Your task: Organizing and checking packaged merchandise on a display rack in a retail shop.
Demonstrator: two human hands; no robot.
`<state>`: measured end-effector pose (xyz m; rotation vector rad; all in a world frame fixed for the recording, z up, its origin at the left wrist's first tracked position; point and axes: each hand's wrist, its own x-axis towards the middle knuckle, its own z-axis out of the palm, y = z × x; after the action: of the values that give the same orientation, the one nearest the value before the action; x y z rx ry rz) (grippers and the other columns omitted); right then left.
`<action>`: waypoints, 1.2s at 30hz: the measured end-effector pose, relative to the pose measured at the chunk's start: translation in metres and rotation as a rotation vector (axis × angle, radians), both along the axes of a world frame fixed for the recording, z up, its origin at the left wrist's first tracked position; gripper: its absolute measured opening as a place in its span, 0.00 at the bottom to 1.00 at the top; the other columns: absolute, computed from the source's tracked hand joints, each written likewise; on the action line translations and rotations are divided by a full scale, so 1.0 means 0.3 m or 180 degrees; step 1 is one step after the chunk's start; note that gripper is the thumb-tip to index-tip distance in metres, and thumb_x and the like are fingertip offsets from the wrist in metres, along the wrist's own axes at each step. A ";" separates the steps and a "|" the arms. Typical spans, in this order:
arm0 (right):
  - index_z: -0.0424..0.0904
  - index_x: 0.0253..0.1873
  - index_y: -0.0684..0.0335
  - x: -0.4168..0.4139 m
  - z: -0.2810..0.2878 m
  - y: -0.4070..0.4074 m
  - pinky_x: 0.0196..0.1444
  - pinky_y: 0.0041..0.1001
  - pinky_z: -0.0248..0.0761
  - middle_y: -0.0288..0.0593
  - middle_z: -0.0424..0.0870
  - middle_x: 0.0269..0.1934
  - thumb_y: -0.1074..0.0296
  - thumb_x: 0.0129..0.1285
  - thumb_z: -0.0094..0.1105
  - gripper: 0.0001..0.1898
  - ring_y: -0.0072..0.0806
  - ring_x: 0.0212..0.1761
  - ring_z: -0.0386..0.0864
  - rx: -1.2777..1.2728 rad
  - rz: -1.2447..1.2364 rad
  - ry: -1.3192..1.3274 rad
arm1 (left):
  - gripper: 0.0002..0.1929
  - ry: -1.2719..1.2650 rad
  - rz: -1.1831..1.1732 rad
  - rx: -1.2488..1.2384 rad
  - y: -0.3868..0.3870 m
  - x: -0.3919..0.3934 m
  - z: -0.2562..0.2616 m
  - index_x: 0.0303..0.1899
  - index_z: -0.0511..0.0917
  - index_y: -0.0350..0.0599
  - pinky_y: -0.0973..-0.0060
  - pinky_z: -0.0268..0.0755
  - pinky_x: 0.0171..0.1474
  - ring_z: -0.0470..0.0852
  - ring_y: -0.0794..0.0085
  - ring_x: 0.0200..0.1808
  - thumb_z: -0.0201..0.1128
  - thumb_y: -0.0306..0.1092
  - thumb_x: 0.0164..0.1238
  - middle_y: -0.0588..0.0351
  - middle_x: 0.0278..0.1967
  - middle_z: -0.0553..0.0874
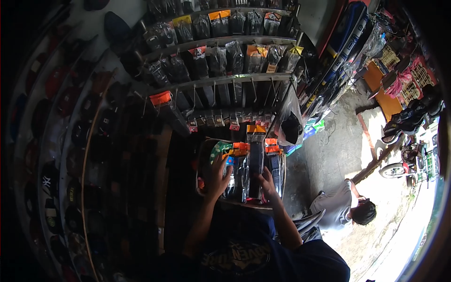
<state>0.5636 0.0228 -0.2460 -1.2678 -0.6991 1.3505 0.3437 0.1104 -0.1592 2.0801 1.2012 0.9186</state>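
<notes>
A long dark item in a clear plastic packet (256, 165), topped by an orange header card, lies over the other packets before me. My right hand (268, 184) grips its lower right edge, with the thumb across its front. My left hand (219, 176) is spread at the box's left side, near a small blue piece (231, 160) and a green patterned item (219, 150). Whether its fingertips touch these cannot be told. Beneath both hands is an open box (284, 172) of similar packets with orange cards (272, 145). The packets' contents are too dark to name surely.
Ahead, a metal rack (225, 83) carries rows of hanging packets on hooks. A clear plastic bag (290, 120) hangs at its right end. Caps (67, 100) line the left wall. On the right, a person in a light shirt (333, 206) sits near the sunlit opening, with a motorcycle (410, 162) beyond.
</notes>
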 end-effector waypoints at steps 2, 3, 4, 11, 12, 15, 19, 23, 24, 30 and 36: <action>0.60 0.69 0.66 -0.075 0.177 0.065 0.66 0.30 0.61 0.46 0.74 0.60 0.63 0.65 0.62 0.32 0.30 0.63 0.70 0.0341 0.0282 -0.0089 | 0.25 -0.0314 0.0022 -0.0040 0.009 0.003 0.090 0.68 0.67 0.42 0.54 0.50 0.73 0.58 0.46 0.73 0.58 0.38 0.74 0.40 0.71 0.62; 0.61 0.68 0.64 -0.107 0.219 0.089 0.65 0.31 0.63 0.45 0.75 0.58 0.68 0.65 0.60 0.29 0.29 0.61 0.71 0.0633 0.0120 0.0045 | 0.25 -0.0168 0.0092 0.0203 0.016 0.024 0.169 0.68 0.66 0.41 0.54 0.50 0.73 0.58 0.46 0.73 0.57 0.37 0.74 0.40 0.71 0.62; 0.62 0.66 0.62 -0.161 0.318 0.119 0.63 0.31 0.65 0.44 0.75 0.56 0.74 0.65 0.59 0.26 0.28 0.59 0.72 0.0738 0.0091 0.0269 | 0.25 0.0000 0.0226 0.0455 0.028 0.015 0.232 0.68 0.65 0.40 0.54 0.51 0.73 0.58 0.46 0.73 0.57 0.36 0.74 0.40 0.71 0.62; 0.64 0.64 0.64 -0.412 0.449 0.278 0.61 0.28 0.65 0.42 0.75 0.55 0.75 0.66 0.57 0.22 0.28 0.58 0.72 0.1013 0.0639 -0.0326 | 0.31 0.0028 0.0337 0.0816 0.156 -0.135 0.348 0.74 0.54 0.41 0.48 0.44 0.74 0.50 0.44 0.76 0.53 0.41 0.75 0.37 0.75 0.50; 0.64 0.65 0.64 -0.436 0.400 0.319 0.63 0.29 0.64 0.44 0.73 0.57 0.75 0.66 0.58 0.23 0.28 0.60 0.70 0.1217 0.0710 -0.0296 | 0.32 0.0125 0.0308 0.0896 0.179 -0.147 0.370 0.74 0.53 0.40 0.47 0.43 0.74 0.49 0.44 0.77 0.52 0.42 0.75 0.36 0.75 0.49; 0.62 0.66 0.63 -0.512 0.339 0.398 0.66 0.30 0.60 0.45 0.71 0.60 0.77 0.66 0.57 0.25 0.29 0.63 0.67 0.1351 0.1066 -0.0591 | 0.32 0.0352 0.0329 0.1096 0.244 -0.222 0.378 0.73 0.53 0.36 0.47 0.44 0.74 0.48 0.42 0.76 0.52 0.40 0.75 0.34 0.75 0.48; 0.64 0.64 0.63 -0.632 0.362 0.448 0.63 0.30 0.63 0.43 0.74 0.56 0.75 0.66 0.58 0.23 0.27 0.59 0.70 0.1345 0.0931 -0.0400 | 0.32 0.0407 0.0472 0.1116 0.329 -0.311 0.361 0.73 0.53 0.34 0.45 0.44 0.74 0.48 0.41 0.76 0.53 0.41 0.75 0.33 0.75 0.48; 0.64 0.63 0.63 -0.690 0.348 0.464 0.61 0.30 0.65 0.42 0.75 0.53 0.74 0.66 0.59 0.23 0.26 0.57 0.71 0.0983 0.0870 -0.0375 | 0.34 0.0432 0.0418 0.1055 0.406 -0.368 0.323 0.74 0.51 0.36 0.43 0.42 0.73 0.48 0.43 0.77 0.53 0.42 0.75 0.34 0.75 0.47; 0.64 0.63 0.63 -0.704 0.353 0.470 0.61 0.30 0.65 0.42 0.75 0.53 0.74 0.66 0.59 0.23 0.26 0.57 0.71 0.0975 0.0854 -0.0396 | 0.34 0.0419 0.0393 0.1042 0.421 -0.379 0.320 0.74 0.50 0.37 0.43 0.42 0.73 0.47 0.45 0.77 0.53 0.42 0.75 0.35 0.75 0.47; 0.64 0.64 0.63 -0.738 0.343 0.489 0.60 0.28 0.65 0.43 0.75 0.53 0.73 0.67 0.59 0.23 0.26 0.57 0.71 0.0669 0.0472 -0.0446 | 0.34 0.0431 0.0079 0.1045 0.497 -0.385 0.313 0.75 0.48 0.40 0.40 0.39 0.72 0.44 0.50 0.78 0.51 0.43 0.76 0.39 0.77 0.45; 0.63 0.66 0.64 -0.786 0.437 0.531 0.61 0.26 0.65 0.43 0.75 0.56 0.72 0.68 0.60 0.25 0.25 0.58 0.71 0.0367 0.0203 -0.0276 | 0.34 0.0364 0.0168 0.1150 0.622 -0.388 0.326 0.75 0.49 0.41 0.41 0.33 0.74 0.45 0.52 0.79 0.51 0.44 0.76 0.41 0.77 0.49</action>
<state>0.3279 0.1821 -0.1149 -1.2261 -0.8720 1.2934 0.2274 0.2970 -0.0615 2.4217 1.2249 1.1224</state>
